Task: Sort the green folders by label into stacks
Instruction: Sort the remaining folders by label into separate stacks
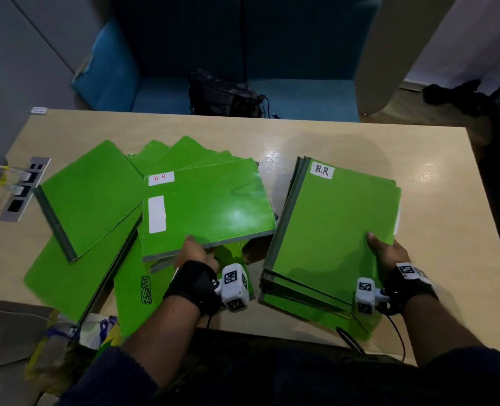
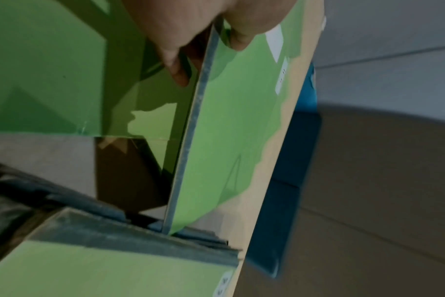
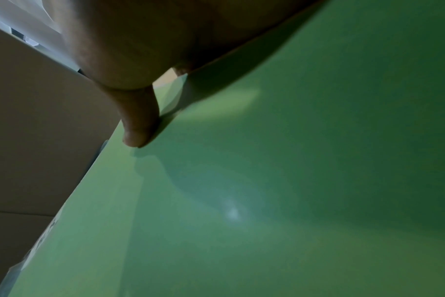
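Pinched by the left hand, the H.R folder is held just left of the H.R stack gripped by the right hand.

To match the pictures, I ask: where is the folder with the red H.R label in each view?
Head: the red H.R folder, centre, its near edge gripped by the left hand.
Left wrist: edge-on, running from top centre downward.
Right wrist: not in it.
Shared landmark: the right stack, at right in head, bottom in left wrist, filling right wrist.
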A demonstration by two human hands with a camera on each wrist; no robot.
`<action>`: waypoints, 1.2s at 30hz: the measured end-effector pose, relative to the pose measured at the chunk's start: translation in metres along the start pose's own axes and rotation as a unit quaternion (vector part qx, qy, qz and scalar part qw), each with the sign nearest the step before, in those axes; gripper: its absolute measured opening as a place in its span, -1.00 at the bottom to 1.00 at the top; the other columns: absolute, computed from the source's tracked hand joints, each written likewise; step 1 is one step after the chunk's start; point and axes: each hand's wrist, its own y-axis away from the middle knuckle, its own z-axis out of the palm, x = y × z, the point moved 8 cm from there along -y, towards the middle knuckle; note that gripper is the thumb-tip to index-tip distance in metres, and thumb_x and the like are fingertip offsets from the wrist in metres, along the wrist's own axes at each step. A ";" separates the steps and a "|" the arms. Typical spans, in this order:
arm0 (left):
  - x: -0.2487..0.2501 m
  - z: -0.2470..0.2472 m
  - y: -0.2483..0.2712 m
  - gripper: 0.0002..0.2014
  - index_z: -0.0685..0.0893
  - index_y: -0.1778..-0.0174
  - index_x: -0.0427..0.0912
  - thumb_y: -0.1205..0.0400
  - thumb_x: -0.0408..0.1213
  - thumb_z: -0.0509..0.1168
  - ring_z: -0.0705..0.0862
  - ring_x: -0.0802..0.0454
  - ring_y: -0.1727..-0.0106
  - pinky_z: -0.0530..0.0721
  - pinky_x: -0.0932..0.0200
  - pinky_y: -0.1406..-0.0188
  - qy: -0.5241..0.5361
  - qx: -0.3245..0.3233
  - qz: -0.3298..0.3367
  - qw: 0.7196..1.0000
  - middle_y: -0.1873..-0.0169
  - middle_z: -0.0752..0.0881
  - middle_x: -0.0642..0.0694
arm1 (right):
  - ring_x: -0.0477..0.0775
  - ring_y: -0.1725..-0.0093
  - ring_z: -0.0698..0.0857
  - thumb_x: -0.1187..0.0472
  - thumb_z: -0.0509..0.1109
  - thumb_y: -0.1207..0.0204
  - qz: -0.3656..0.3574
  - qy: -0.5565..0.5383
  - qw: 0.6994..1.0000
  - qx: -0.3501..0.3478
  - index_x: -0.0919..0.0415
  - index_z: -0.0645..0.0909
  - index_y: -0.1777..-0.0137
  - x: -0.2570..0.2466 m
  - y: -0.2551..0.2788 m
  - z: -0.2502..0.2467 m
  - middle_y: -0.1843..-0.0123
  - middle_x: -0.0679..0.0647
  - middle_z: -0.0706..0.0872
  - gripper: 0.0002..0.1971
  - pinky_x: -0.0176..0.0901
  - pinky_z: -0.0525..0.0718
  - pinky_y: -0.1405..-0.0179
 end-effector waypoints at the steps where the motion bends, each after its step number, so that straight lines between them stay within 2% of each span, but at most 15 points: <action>1: 0.001 0.002 0.000 -0.52 0.30 -0.62 -0.21 -0.80 -0.09 -0.03 0.62 0.12 0.15 0.68 0.37 0.46 -0.022 -0.005 0.015 1.000 -0.57 0.46 -0.18 | 0.34 -0.14 0.74 -0.30 0.51 -0.39 0.001 0.009 1.000 -0.001 0.11 0.61 -0.45 0.001 0.001 0.000 -0.27 0.18 0.76 -0.29 0.20 0.64 -0.29; 3: -0.002 0.008 0.002 -0.51 0.20 -0.66 -0.24 -0.82 -0.12 -0.05 0.68 0.16 -0.10 0.78 0.27 0.08 0.021 -0.027 0.003 0.999 -0.61 0.39 -0.19 | 0.34 -0.12 0.75 -0.51 0.55 -0.07 0.012 0.024 1.000 0.015 0.08 0.62 -0.42 0.007 -0.003 -0.005 -0.27 0.18 0.77 -0.03 0.27 0.66 -0.27; 5: 0.002 0.010 0.008 -0.47 0.14 -0.68 -0.24 -0.80 -0.20 0.08 0.54 -0.09 -0.47 0.70 0.06 -0.30 0.065 -0.011 0.004 0.998 -0.59 0.38 -0.24 | 0.37 -0.13 0.75 -0.63 0.53 0.19 0.023 0.020 0.999 0.019 0.07 0.60 -0.44 0.018 -0.015 -0.008 -0.29 0.21 0.76 0.19 0.34 0.67 -0.25; 7: 0.016 0.013 0.012 -0.51 0.27 -0.61 -0.25 -0.76 -0.23 0.18 0.54 -0.23 -0.42 0.76 -0.01 -0.15 0.104 -0.015 0.035 0.994 -0.49 0.43 -0.30 | 0.41 -0.18 0.72 -0.60 0.52 0.06 0.032 0.027 0.999 0.012 0.05 0.55 -0.48 0.014 -0.009 -0.005 -0.35 0.24 0.71 0.12 0.39 0.64 -0.26; 10: 0.039 0.020 0.029 -0.80 0.47 -0.25 -0.27 -0.75 -0.29 0.21 0.65 -0.16 -0.13 0.78 0.17 0.31 0.134 -0.019 0.062 0.989 -0.28 0.48 -0.32 | 0.41 -0.23 0.67 -0.40 0.49 -0.30 0.021 0.028 0.999 0.010 0.12 0.50 -0.53 0.004 0.002 -0.003 -0.43 0.28 0.66 -0.12 0.30 0.60 -0.27; 13: 0.045 0.036 0.037 -0.93 0.49 -0.05 -0.27 -0.74 -0.35 0.22 0.65 -0.13 -0.01 0.75 0.25 0.44 0.105 -0.056 0.073 0.990 -0.11 0.52 -0.29 | 0.38 -0.19 0.67 -0.28 0.48 -0.43 0.024 0.016 1.000 0.006 0.15 0.50 -0.53 0.004 0.003 -0.002 -0.39 0.27 0.67 -0.24 0.24 0.60 -0.23; 17: 0.030 0.059 0.054 -0.65 0.40 -0.43 -0.31 -0.75 -0.28 0.20 0.64 -0.15 -0.06 0.73 0.06 0.35 0.001 -0.129 0.104 0.986 -0.16 0.56 -0.28 | 0.40 -0.19 0.70 -0.50 0.54 -0.07 0.016 0.009 1.000 0.000 0.06 0.53 -0.50 0.008 -0.002 0.001 -0.36 0.24 0.71 0.03 0.40 0.61 -0.28; 18: 0.026 0.064 0.059 -0.62 0.37 -0.47 -0.28 -0.76 -0.24 0.18 0.61 -0.14 -0.08 0.70 0.03 0.29 -0.036 -0.142 0.125 0.981 -0.16 0.55 -0.23 | 0.39 -0.19 0.71 -0.47 0.56 -0.09 0.016 0.000 1.000 0.001 0.08 0.54 -0.50 0.008 -0.003 0.001 -0.35 0.23 0.72 0.01 0.37 0.63 -0.27; 21: 0.036 0.076 0.074 -0.70 0.47 -0.27 -0.27 -0.78 -0.11 0.13 0.50 -0.05 -0.01 0.53 0.07 0.02 -0.128 -0.141 0.239 0.952 0.05 0.51 -0.10 | 0.37 -0.15 0.74 -0.16 0.56 -0.43 0.006 -0.032 0.999 0.000 0.18 0.57 -0.48 0.003 -0.002 0.000 -0.31 0.27 0.74 -0.31 0.20 0.69 -0.18; 23: 0.052 0.089 0.082 -0.77 0.46 0.11 -0.16 -0.78 -0.11 0.12 0.41 0.03 0.28 0.41 0.16 0.26 -0.195 -0.140 0.323 0.915 0.32 0.40 -0.04 | 0.36 -0.09 0.77 -0.11 0.58 -0.42 0.010 -0.041 0.999 0.000 0.19 0.61 -0.43 0.005 -0.005 -0.001 -0.24 0.27 0.78 -0.37 0.26 0.74 -0.15; 25: 0.055 0.109 0.088 -0.76 0.41 0.18 -0.12 -0.78 -0.13 0.12 0.34 0.04 0.40 0.32 0.14 0.42 -0.280 -0.171 0.367 0.870 0.41 0.35 -0.04 | 0.37 -0.06 0.79 -0.12 0.61 -0.36 0.013 -0.047 0.999 -0.005 0.16 0.65 -0.38 0.010 -0.010 -0.001 -0.19 0.26 0.81 -0.37 0.35 0.75 -0.14; 28: 0.040 0.144 0.083 -0.81 0.51 -0.07 -0.21 -0.78 -0.14 0.13 0.59 -0.10 0.06 0.45 0.10 0.10 -0.389 -0.223 0.371 0.813 0.12 0.60 -0.19 | 0.39 -0.03 0.81 -0.16 0.69 -0.22 0.027 -0.064 0.997 -0.014 0.18 0.66 -0.36 0.015 -0.015 0.001 -0.13 0.26 0.82 -0.27 0.35 0.76 -0.10; 30: 0.027 0.164 0.078 -0.77 0.49 -0.15 -0.26 -0.77 -0.15 0.15 0.64 -0.24 -0.07 0.42 0.09 0.11 -0.463 -0.221 0.368 0.775 0.06 0.62 -0.28 | 0.34 -0.08 0.78 -0.07 0.61 -0.40 0.013 -0.064 0.998 -0.015 0.20 0.63 -0.39 0.008 -0.012 0.003 -0.17 0.23 0.80 -0.39 0.21 0.73 -0.13; 33: 0.007 0.184 0.077 -0.56 0.32 -0.41 -0.34 -0.73 -0.14 0.23 0.67 -0.30 -0.12 0.49 0.07 0.05 -0.502 -0.227 0.342 0.761 -0.14 0.67 -0.38 | 0.28 -0.16 0.75 -0.06 0.49 -0.51 0.000 -0.060 0.998 -0.033 0.10 0.59 -0.44 0.006 -0.012 0.006 -0.29 0.16 0.76 -0.47 0.19 0.67 -0.24; 36: -0.009 0.187 0.070 -0.31 0.19 -0.54 -0.31 -0.62 -0.19 0.41 0.59 -0.30 -0.36 0.54 -0.01 -0.22 -0.537 -0.226 0.333 0.741 -0.41 0.54 -0.37 | 0.33 -0.26 0.72 -0.34 0.51 -0.35 -0.002 -0.046 0.998 -0.049 0.08 0.57 -0.49 0.005 -0.016 0.011 -0.38 0.18 0.72 -0.23 0.32 0.62 -0.33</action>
